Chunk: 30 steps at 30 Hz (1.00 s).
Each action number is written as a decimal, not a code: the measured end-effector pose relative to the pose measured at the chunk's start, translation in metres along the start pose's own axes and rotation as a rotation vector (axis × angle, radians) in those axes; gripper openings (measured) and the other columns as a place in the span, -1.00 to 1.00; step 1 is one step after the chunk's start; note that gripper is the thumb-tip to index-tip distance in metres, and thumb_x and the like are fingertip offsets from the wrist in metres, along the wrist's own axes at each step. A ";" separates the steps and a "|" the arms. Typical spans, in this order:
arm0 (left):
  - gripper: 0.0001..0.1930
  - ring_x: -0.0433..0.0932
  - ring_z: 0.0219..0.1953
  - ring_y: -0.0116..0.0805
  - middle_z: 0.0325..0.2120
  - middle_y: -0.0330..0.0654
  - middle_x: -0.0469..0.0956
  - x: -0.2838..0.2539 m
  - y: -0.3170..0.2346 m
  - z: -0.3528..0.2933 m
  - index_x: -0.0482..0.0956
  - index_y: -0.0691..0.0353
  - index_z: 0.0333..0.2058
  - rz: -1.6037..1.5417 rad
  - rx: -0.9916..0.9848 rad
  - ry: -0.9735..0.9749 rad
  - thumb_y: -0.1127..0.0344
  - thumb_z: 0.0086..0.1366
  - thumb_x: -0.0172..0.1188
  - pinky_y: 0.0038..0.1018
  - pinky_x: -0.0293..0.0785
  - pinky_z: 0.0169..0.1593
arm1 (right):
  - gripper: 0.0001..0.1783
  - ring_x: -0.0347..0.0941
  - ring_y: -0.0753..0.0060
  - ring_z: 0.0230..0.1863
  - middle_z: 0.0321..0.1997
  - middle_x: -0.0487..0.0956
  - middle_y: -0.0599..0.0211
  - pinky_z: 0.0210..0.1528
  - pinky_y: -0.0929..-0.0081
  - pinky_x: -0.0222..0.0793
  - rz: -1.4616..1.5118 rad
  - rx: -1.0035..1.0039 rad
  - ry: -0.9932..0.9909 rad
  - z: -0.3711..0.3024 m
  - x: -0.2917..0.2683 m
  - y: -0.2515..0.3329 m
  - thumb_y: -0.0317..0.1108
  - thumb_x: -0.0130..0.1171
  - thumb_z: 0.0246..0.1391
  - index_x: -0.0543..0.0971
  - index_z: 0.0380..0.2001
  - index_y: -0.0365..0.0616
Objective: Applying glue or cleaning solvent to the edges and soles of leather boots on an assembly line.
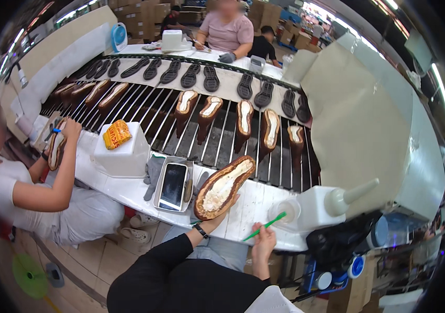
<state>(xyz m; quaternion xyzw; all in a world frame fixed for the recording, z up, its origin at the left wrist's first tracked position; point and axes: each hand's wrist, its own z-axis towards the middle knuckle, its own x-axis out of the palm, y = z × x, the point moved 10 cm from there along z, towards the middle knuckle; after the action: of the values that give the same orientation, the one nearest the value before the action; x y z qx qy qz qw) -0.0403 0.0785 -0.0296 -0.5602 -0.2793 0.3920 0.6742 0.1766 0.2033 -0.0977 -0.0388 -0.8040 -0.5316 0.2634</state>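
Observation:
My left hand point(217, 221) is closed around a brown shoe upper point(226, 187), its underside tilted up toward me. The bottom shows a cream, rough middle inside a brown rim. In my right hand point(264, 246) is a slim green brush point(267, 225), pinched by its handle. The brush's far end reaches over a translucent plastic cup point(291, 203) on the white table edge; whether it touches what is inside, I cannot tell. Close behind the cup is a white squeeze bottle point(314, 207) with a long pointed nozzle, lying toward the right.
Uppers point(244, 120) lie bottom-up on a roller conveyor point(217, 151), with black soles point(191, 76) on a shelf beyond. A tray with a phone point(173, 183) and a white block point(123, 156) stand left. A co-worker point(29, 188) sits left; another point(227, 31) sits across.

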 end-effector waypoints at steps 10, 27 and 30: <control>-0.54 0.51 -0.03 -0.35 -0.07 -0.15 0.58 -0.027 -0.051 0.026 0.55 0.30 -0.05 0.005 0.018 -0.376 0.13 0.18 0.35 -0.42 0.37 0.09 | -0.69 0.61 0.33 -0.33 -0.34 0.62 0.10 -0.25 0.45 0.57 -0.619 0.419 0.679 -0.021 0.027 -0.017 -0.27 0.03 0.29 0.54 -0.32 -0.38; -0.32 0.40 0.10 -0.36 0.08 -0.14 0.40 -0.009 -0.108 0.058 0.22 0.29 0.20 -0.564 -0.058 -0.189 -0.21 0.45 -0.37 -0.40 0.28 0.21 | 0.06 0.24 0.29 0.28 0.25 0.34 0.15 0.33 0.24 0.13 -0.325 -0.084 0.981 -0.019 0.137 0.090 -0.53 0.56 -0.42 0.23 0.24 -0.27; -0.34 0.52 -0.08 -0.39 -0.12 -0.09 0.56 -0.007 -0.127 0.049 0.45 0.45 -0.01 -0.381 -0.037 -0.084 -0.09 0.50 -0.40 -0.45 0.39 0.06 | -0.10 0.36 0.27 0.19 0.17 0.41 0.16 0.22 0.26 0.32 -0.223 0.196 0.735 -0.019 0.111 0.045 -0.57 0.48 -0.29 0.29 0.19 -0.25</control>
<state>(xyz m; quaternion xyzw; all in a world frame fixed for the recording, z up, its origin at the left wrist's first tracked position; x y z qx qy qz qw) -0.0566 0.0900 0.1048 -0.4926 -0.4153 0.2754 0.7135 0.1036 0.1817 -0.0032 0.2673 -0.7023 -0.4560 0.4768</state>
